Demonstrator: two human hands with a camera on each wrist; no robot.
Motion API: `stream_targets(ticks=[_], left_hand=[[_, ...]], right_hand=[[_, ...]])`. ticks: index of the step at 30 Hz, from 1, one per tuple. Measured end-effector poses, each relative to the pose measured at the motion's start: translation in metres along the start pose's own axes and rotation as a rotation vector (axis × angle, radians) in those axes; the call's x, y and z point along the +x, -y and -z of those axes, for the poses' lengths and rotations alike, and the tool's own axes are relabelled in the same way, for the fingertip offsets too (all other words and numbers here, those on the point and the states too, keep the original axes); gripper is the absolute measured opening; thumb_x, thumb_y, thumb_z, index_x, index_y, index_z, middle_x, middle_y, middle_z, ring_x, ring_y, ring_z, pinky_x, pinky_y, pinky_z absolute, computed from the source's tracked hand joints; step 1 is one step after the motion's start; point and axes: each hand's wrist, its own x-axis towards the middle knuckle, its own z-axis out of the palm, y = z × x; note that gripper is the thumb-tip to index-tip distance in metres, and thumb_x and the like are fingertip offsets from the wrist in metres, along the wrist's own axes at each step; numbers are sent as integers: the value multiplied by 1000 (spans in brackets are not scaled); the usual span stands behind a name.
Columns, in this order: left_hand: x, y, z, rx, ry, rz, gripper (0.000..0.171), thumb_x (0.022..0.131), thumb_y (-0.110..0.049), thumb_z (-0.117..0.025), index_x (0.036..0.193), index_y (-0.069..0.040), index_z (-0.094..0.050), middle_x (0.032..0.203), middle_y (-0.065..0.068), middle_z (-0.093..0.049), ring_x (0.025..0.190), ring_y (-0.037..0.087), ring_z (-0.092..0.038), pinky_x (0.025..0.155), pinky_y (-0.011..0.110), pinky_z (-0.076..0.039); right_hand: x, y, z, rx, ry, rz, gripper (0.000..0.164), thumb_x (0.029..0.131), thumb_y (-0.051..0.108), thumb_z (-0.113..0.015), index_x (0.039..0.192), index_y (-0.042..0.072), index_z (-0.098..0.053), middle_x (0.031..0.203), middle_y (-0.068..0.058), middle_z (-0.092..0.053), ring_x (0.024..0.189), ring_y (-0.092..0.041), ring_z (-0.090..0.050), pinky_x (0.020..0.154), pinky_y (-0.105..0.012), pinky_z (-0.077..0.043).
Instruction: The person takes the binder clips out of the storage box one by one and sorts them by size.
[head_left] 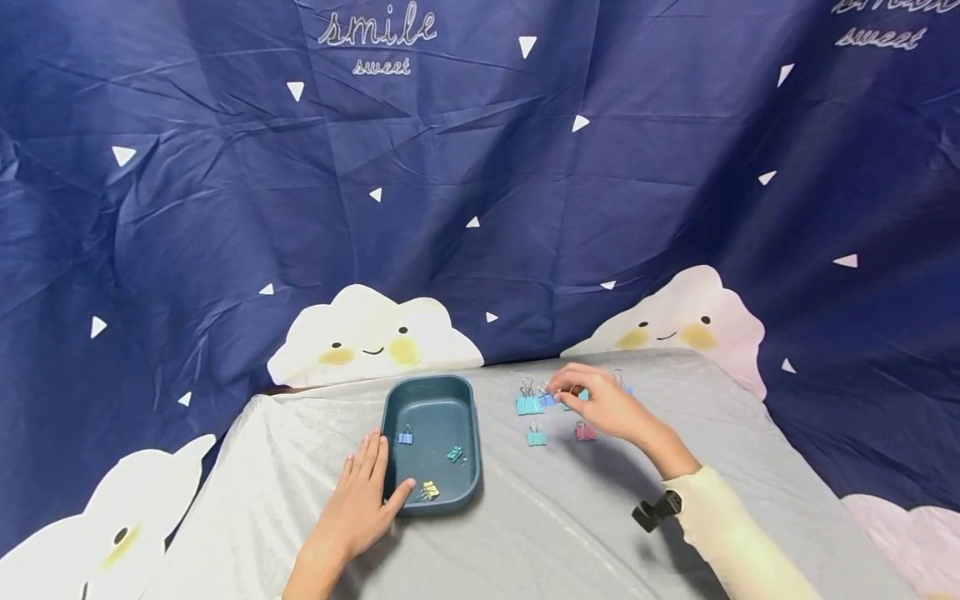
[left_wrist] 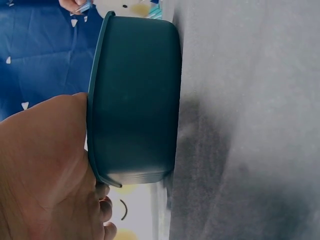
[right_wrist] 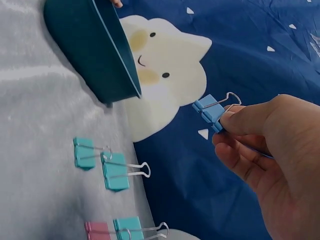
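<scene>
My right hand (head_left: 600, 403) pinches a blue binder clip (right_wrist: 210, 111) between thumb and fingers, lifted above the cloth in the right wrist view. Below it stand a larger teal binder clip (head_left: 528, 405), a smaller teal binder clip (head_left: 536, 438) and a red binder clip (head_left: 585, 432). On the left, my left hand (head_left: 356, 500) rests against the rim of a dark teal bin (head_left: 438, 506), fingers straight along its side and thumb over the near edge. Inside the bin lie a blue clip (head_left: 406, 437), a green clip (head_left: 455, 453) and yellow clips (head_left: 429, 490).
Grey cloth (head_left: 517, 533) covers the table. A dark blue curtain (head_left: 450, 150) with clouds and white triangles hangs behind it. Another blue clip (head_left: 628, 389) is partly hidden behind the right hand. A small black device (head_left: 656, 511) is at the right wrist.
</scene>
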Motion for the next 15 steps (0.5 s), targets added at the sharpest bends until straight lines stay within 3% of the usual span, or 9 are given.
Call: stream_targets(ticks=[15], left_hand=[[0, -1, 0, 18, -37, -36, 87, 107, -57, -54, 165, 5, -32, 175, 23, -28, 163, 42, -24, 130, 64, -25]], right_hand=[[-19, -27, 17, -46, -84, -25, 17, 94, -2, -76, 102, 12, -81, 104, 2, -77, 86, -6, -64, 78, -26, -57]])
